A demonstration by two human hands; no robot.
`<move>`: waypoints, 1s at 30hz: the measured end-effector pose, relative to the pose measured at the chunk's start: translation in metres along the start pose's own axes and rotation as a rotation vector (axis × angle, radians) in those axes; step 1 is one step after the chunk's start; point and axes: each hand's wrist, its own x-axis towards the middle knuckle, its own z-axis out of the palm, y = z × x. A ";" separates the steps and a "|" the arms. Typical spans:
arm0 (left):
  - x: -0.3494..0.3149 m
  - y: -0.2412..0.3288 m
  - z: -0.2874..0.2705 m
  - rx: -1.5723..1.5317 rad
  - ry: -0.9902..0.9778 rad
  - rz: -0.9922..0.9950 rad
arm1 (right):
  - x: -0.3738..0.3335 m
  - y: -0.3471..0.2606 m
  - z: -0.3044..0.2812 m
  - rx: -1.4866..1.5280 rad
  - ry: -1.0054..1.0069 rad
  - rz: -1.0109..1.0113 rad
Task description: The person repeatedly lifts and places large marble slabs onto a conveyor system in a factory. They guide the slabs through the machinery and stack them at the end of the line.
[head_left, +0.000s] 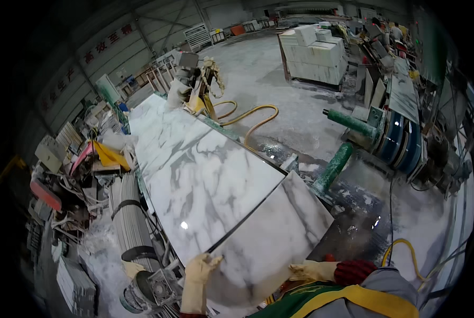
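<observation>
Grey-white slab (pixel 268 233) right before us, its left corner pinched by our left hand (pixel 199 269), our right hand (pixel 312 271) at its near edge, whether gripping we cannot tell, longer slab (pixel 210 180) just beyond, yellow hose (pixel 271 106) on the floor (pixel 308 122)

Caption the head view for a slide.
Gloved left hand and right hand at the edges of the near slab, a far slab beyond, both grey-veined.
</observation>
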 end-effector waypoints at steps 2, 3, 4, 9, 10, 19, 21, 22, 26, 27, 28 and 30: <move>-0.027 0.034 -0.008 0.069 0.015 -0.059 | 0.003 0.009 -0.020 -0.016 -0.092 -0.063; -0.026 0.029 0.005 0.215 0.037 -0.051 | 0.015 0.016 -0.047 -0.122 -0.210 -0.148; -0.031 0.026 0.016 0.219 0.161 0.073 | 0.038 0.029 -0.088 -0.354 -0.436 -0.405; -0.027 0.043 0.033 0.109 0.107 0.052 | 0.004 0.013 -0.118 -0.669 -0.272 -0.784; -0.024 0.060 0.041 0.139 0.141 0.051 | -0.022 -0.002 -0.121 -0.569 -0.160 -0.676; 0.063 0.284 0.147 -0.232 0.302 0.359 | -0.180 -0.137 -0.255 -0.137 0.282 -1.045; 0.102 0.336 0.196 -0.304 0.162 0.281 | -0.235 -0.168 -0.284 0.098 0.304 -1.168; 0.103 0.373 0.213 -0.319 0.101 0.286 | -0.255 -0.181 -0.304 0.169 0.401 -1.248; 0.092 0.495 0.281 -0.316 -0.075 0.276 | -0.304 -0.219 -0.393 0.469 0.563 -1.301; 0.091 0.511 0.302 -0.325 -0.098 0.257 | -0.327 -0.227 -0.408 0.489 0.622 -1.211; 0.088 0.530 0.317 -0.335 -0.126 0.249 | -0.348 -0.228 -0.422 0.514 0.687 -1.127; 0.079 0.562 0.338 -0.353 -0.211 0.230 | -0.375 -0.220 -0.444 0.528 0.731 -1.154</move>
